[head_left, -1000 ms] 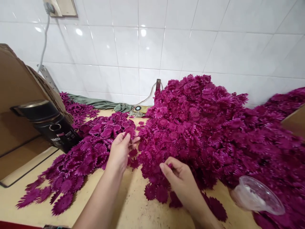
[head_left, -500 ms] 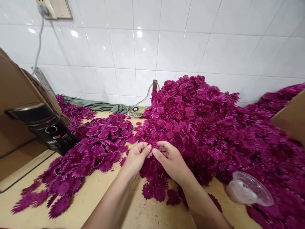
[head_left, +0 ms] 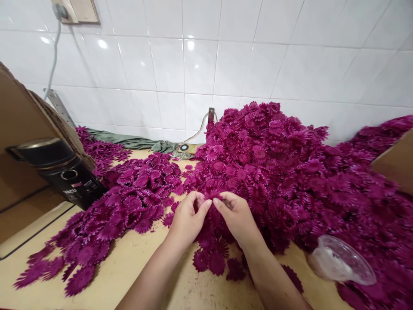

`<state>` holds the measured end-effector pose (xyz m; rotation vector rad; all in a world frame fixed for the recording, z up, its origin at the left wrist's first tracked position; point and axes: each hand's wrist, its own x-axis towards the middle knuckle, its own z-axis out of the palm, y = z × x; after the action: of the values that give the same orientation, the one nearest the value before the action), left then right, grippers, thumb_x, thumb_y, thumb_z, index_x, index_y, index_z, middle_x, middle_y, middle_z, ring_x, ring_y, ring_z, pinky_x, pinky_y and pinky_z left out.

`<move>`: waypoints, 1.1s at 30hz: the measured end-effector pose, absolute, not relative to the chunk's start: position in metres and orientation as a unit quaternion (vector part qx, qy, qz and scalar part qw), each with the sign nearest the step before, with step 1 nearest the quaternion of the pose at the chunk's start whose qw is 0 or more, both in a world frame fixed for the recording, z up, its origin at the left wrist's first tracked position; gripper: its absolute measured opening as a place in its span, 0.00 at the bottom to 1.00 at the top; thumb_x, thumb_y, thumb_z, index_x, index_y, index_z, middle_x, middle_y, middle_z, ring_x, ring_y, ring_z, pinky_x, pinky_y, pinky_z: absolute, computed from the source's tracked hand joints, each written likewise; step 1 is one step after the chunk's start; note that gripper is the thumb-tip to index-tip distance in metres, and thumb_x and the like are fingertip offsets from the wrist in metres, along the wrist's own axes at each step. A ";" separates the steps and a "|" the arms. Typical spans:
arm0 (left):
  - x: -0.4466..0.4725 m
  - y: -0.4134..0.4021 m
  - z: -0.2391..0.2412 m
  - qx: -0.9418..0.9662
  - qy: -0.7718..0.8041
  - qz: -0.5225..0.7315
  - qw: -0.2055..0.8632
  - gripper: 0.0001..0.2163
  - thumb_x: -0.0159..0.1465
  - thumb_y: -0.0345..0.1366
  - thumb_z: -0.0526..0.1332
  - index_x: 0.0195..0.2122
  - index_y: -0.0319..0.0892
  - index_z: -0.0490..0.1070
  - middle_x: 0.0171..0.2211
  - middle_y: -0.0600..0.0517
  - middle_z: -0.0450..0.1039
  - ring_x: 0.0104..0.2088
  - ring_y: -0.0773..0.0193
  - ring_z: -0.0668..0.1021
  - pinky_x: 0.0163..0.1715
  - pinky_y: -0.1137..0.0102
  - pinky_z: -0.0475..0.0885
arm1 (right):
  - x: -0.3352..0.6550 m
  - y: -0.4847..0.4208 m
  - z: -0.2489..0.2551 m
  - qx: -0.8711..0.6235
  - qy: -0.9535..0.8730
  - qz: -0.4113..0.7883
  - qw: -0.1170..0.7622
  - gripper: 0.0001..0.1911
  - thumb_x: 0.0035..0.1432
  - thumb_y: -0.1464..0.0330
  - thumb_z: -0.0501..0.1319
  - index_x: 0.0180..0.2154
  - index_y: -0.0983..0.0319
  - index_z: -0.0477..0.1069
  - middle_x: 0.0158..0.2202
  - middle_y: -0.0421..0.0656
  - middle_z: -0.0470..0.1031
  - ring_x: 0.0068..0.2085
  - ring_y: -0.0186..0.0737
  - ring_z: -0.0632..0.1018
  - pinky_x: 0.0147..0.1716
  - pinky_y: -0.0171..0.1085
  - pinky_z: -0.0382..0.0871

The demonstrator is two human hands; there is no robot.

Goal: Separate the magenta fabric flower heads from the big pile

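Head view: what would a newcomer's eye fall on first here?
The magenta heap of flower-shaped pieces dominates, piled before the white tiled wall on the right. Then the left hand and right hand, pinching a flower piece between them at centre. Last, the black flask at far left, beside a smaller heap.

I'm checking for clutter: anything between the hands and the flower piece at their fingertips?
Nothing visible: the left hand and right hand pinch the magenta flower piece. The plastic tub sits off to the right.
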<state>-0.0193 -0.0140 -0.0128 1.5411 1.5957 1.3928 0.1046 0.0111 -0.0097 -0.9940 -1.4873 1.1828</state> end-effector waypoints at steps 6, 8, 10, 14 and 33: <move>-0.021 -0.019 -0.002 0.648 0.515 0.521 0.208 0.09 0.56 0.32 0.56 0.39 0.44 0.70 0.36 0.49 0.69 0.39 0.62 0.71 0.41 0.66 0.64 | 0.107 0.011 -0.009 -0.456 -0.635 0.404 0.475 0.19 0.47 0.58 0.57 0.16 0.61 0.53 0.15 0.32 0.50 0.19 0.28 0.54 0.19 0.31 0.48; -0.020 -0.017 -0.001 0.657 0.495 0.505 0.262 0.07 0.57 0.32 0.56 0.32 0.43 0.72 0.33 0.50 0.71 0.36 0.63 0.72 0.40 0.67 0.65 | 0.107 0.009 -0.009 -0.453 -0.627 0.421 0.474 0.21 0.47 0.56 0.57 0.15 0.60 0.50 0.15 0.32 0.48 0.19 0.27 0.52 0.19 0.31 0.47; -0.018 -0.015 -0.001 0.635 0.489 0.493 0.337 0.06 0.55 0.32 0.56 0.26 0.41 0.71 0.26 0.52 0.70 0.30 0.65 0.72 0.34 0.69 0.66 | 0.107 0.007 -0.009 -0.436 -0.609 0.467 0.471 0.23 0.46 0.53 0.56 0.16 0.60 0.49 0.16 0.32 0.47 0.19 0.27 0.51 0.18 0.31 0.46; -0.015 -0.014 -0.001 0.565 0.490 0.495 0.442 0.06 0.53 0.36 0.58 0.23 0.40 0.70 0.20 0.55 0.68 0.23 0.68 0.69 0.27 0.72 0.65 | 0.107 0.006 -0.011 -0.410 -0.583 0.522 0.469 0.24 0.46 0.49 0.56 0.17 0.60 0.52 0.16 0.32 0.48 0.20 0.27 0.52 0.19 0.31 0.48; -0.043 0.007 0.014 0.190 0.438 0.746 0.465 0.06 0.49 0.30 0.62 0.22 0.39 0.63 0.16 0.59 0.66 0.18 0.74 0.71 0.17 0.79 0.61 | 0.102 -0.032 -0.007 -0.342 -0.821 0.112 0.443 0.13 0.57 0.72 0.48 0.20 0.60 0.53 0.20 0.39 0.58 0.25 0.35 0.62 0.25 0.36 0.55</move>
<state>-0.0431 0.0073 0.0144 0.4673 1.0754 1.8322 0.1017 -0.0322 -0.0065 -0.8474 -2.0378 0.2783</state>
